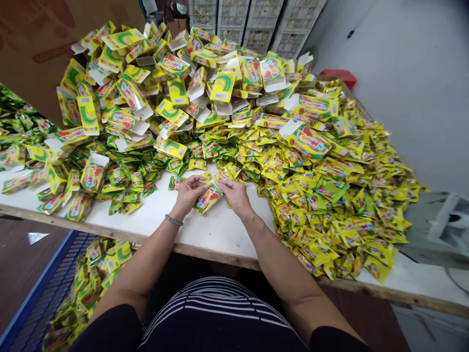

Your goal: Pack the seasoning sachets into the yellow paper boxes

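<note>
White surface (220,230) heaped with yellow sachets (330,195).
Left hand (188,193) and right hand (236,194) palm-down, fingers pinching one sachet (208,198) between them.

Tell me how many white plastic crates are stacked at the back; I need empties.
4 crate stacks show, side by side behind the pile: far left, next, third, rightmost. Each may hold several crates; more may be hidden.

striped top, dark sleeves, wrist band (173,220)
</note>
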Motion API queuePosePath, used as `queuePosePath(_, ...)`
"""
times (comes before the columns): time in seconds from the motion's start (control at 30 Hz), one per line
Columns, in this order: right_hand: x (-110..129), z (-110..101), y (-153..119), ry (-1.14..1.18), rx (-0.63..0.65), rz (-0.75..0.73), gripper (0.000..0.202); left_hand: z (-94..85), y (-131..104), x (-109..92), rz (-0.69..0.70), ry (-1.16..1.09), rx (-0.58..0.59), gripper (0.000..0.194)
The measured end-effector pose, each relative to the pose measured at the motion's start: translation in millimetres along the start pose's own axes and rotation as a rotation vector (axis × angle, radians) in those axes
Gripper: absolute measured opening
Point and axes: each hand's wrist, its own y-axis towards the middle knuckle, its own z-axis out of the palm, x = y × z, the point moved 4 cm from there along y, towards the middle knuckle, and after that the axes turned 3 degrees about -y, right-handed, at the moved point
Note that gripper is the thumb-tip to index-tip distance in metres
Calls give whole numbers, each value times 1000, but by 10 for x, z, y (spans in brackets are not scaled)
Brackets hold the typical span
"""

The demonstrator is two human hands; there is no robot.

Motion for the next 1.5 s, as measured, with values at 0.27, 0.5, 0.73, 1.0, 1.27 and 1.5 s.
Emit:
queuePosePath(0.27,200,63,-160,-349,-7,-322,28,-27,-30,-38,-8,-81,-21,44)
queuePosePath(0.5,229,131,-203,-423,-87,-455,30,-34,-29,-99,16,-86,3,42)
queuePosePath(0.73,285,312,-304,-524,-129,-479,32,-27,-22,-70,42,-86,-10,44)
queuePosePath(1.0,124,64,-143,-521,-128,-378,36,-601,-668,-858,-153,628,246,36)
queuePosePath(1.27,7,708,-231,-839,316,-569,26,-1205,-1076,-1199,-245,1270,48,32)
queuePosePath(1.5,-75,503,-223,-939,275,-323,44,-763,-13,-600,-152,1480,-479,36)
